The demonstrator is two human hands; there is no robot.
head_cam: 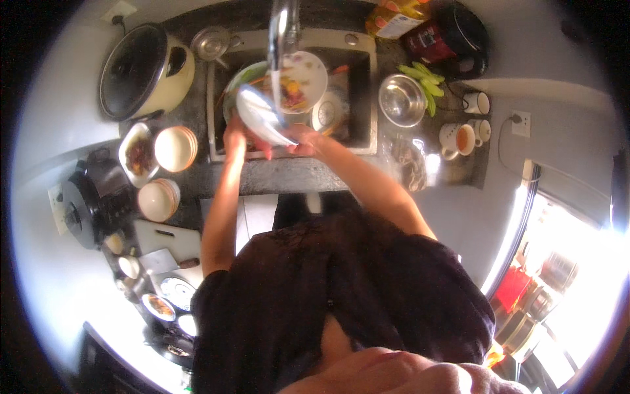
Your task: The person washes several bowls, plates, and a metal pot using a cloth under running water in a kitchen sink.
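Note:
Both my hands are at the near side of the kitchen sink (374, 98), around a tilted white dish (258, 113) under the chrome faucet (284, 34). My left hand (237, 129) is at the dish's left and lower side; its fingers are partly hidden. On the dish's right lower rim my right hand (302, 140) grips the edge. Something reddish (263, 147) shows beneath the dish, too blurred to name. Behind it a patterned white plate (315, 79) with food scraps lies over a larger bowl (246, 74). A smaller patterned bowl (327, 113) sits lower right in the sink.
Right of the sink are a steel bowl (401, 101), green vegetable pods (428, 81) and several mugs (457, 140). On the left are a large lidded cooker (147, 74), stacked bowls (174, 149), an oblong dish of food (139, 155), a cutting board (172, 239) and a cleaver (158, 261).

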